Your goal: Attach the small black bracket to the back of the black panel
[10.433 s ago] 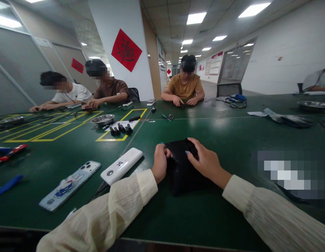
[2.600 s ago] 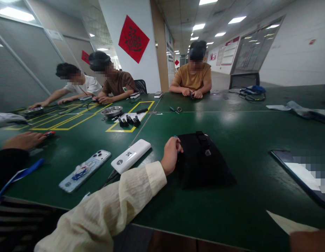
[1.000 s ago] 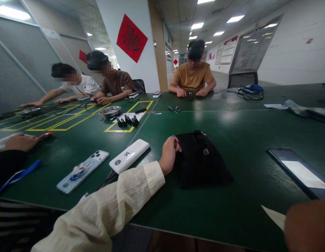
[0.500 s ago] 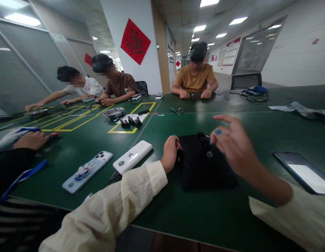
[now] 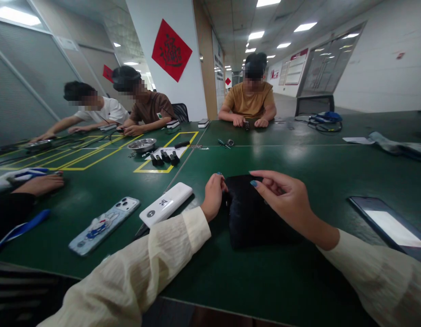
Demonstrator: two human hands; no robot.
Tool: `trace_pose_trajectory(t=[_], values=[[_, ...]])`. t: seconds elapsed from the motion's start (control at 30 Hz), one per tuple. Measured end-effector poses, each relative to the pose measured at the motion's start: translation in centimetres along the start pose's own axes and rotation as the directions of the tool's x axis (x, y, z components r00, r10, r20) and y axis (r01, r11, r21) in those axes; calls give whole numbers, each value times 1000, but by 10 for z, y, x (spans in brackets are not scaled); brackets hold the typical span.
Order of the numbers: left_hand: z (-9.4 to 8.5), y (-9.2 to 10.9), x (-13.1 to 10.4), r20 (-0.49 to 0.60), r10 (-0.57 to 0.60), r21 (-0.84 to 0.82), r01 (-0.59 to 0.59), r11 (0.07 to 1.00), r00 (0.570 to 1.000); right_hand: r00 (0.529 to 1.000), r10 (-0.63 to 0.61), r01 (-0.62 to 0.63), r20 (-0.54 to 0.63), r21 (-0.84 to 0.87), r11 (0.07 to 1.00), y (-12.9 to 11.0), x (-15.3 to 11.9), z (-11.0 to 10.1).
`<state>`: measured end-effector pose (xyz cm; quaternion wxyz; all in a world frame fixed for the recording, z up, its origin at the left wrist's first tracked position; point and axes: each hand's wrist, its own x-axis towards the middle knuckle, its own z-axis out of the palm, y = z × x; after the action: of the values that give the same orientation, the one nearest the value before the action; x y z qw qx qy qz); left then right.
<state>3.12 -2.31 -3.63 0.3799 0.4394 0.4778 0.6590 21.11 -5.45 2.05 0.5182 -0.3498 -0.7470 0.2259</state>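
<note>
A soft black pouch (image 5: 244,218) lies on the green table right in front of me. The upper left edge of it is pinched in my left hand (image 5: 214,196), its fingers closed; the fingertips are partly hidden. Over the pouch's top edge hovers my right hand (image 5: 285,195), thumb and index finger stretched out with a small gap between them and the other fingers curled. Whether those tips touch the fabric I cannot make out. The pouch's strap and buckle are covered by this hand.
Left of the pouch lie a white power bank (image 5: 166,204) and a phone in a blue cartoon case (image 5: 103,227). Another phone (image 5: 390,222) with a lit screen is at right. Farther off stand a metal bowl (image 5: 142,145) and several black parts (image 5: 165,157). Co-workers sit around the table.
My right hand has moved left and down onto the pouch's top edge, over the strap and buckle seen before. The left hand keeps its hold. The view has shifted slightly.
</note>
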Motion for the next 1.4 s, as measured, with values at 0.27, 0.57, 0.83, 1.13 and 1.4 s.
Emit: trace_pose_trajectory(t=[0.27, 0.57, 0.83, 1.13, 1.4], values=[[0, 1, 0, 11, -18, -18, 18, 1000, 1000, 999, -13, 16, -41, 60, 998, 1, -3, 2], [0, 0, 1, 11, -24, -21, 24, 999, 1000, 999, -21, 23, -37, 58, 998, 4, -3, 2], [0, -2, 0, -13, -54, -78, 53, 996, 998, 1000, 3, 5, 12, -622, 783, 4, 7, -5], [0, 1, 4, -64, -113, -137, 104, 985, 991, 881, 401, -217, 253, -536, 816, 16, 19, -8], [-5, 3, 10, -165, -89, -168, 61, 984, 982, 746, 599, -593, 291, -117, 796, 25, 26, -23]])
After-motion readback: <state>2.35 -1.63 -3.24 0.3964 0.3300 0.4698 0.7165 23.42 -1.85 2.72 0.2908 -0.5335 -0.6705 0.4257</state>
